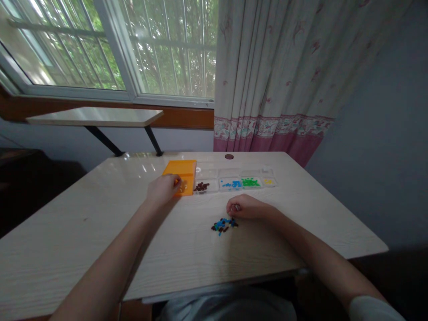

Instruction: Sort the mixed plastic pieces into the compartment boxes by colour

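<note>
Heap of small pieces [221, 224] on our pale desk beneath the window

We read the scene as a clock face centred on the heap, with twelve toward the window [174, 53]. The heap, mostly blue and dark brown, lies loose on the wood-grained top of our desk [187, 254]. Toward eleven, an orange case [182, 166] lies spread open; our left hand [162, 189] bends over its near half, fingertips drawn together, and we cannot tell whether they pinch anything. Our right hand [249, 206] is at one o'clock, just beside the heap, fingers curled inward; what they grasp, if anything, we cannot see.

From eleven round to one runs a row of clear boxes [214, 184], with brown pieces [202, 187], blue pieces [236, 183], green pieces [250, 182] and yellow pieces [268, 181] in turn.

Near the desk's far edge, at twelve, sits a dark round disc [229, 156]. Between ten and eleven, streaks of light gleam on the surface, and a pale shelf [96, 116] stands on black legs [154, 141]. Behind it the window shows metal bars and green foliage [187, 67] above a brown wooden band [190, 118]. Toward one hangs a flowered curtain [267, 76] with a pink hem; at two we face a plain grey-blue wall [377, 147].
</note>
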`<state>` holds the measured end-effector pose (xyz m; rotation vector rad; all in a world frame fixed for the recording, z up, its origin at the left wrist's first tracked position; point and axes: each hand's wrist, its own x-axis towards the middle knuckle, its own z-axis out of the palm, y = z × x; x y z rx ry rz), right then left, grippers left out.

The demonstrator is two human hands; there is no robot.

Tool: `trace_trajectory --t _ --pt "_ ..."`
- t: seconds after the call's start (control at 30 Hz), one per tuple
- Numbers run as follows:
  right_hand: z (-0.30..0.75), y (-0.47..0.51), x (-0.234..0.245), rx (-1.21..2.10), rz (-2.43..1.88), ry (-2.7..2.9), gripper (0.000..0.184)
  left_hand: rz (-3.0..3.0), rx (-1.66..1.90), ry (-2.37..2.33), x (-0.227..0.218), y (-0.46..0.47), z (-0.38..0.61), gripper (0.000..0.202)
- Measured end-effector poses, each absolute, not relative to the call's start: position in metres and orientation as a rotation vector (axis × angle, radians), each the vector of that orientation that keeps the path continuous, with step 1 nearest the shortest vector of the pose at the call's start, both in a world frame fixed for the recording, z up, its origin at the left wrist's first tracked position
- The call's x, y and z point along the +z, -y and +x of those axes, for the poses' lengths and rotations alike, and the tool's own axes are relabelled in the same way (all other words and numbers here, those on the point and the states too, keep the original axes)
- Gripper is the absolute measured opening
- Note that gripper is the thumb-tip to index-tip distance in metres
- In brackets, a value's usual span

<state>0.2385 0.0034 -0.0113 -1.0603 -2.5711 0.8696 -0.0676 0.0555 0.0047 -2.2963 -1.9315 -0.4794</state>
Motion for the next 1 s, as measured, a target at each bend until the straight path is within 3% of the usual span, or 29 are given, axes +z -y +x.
trace_trajectory --t 0.13,0.27,0.57,1.0 --pt "0.238 -0.003 -0.011 0.835 -1.074 2.556 0.012 -2.277 -0.516 1.935 0.002 -0.056 -0.067 0.021" --pt "0.234 -0.002 -0.012 0.999 -1.094 2.33 0.013 -2.35 -0.652 1.785 0.007 -0.045 -0.049 0.022" --pt "0.216 -0.006 -0.023 1.499 -0.962 1.706 0.041 -2.857 -1.185 0.939 0.001 0.003 0.024 0.015" --pt "0.213 -0.006 -0.028 1.417 -1.006 1.683 0.044 -2.846 -1.208 0.926 -0.003 0.007 0.027 0.013"
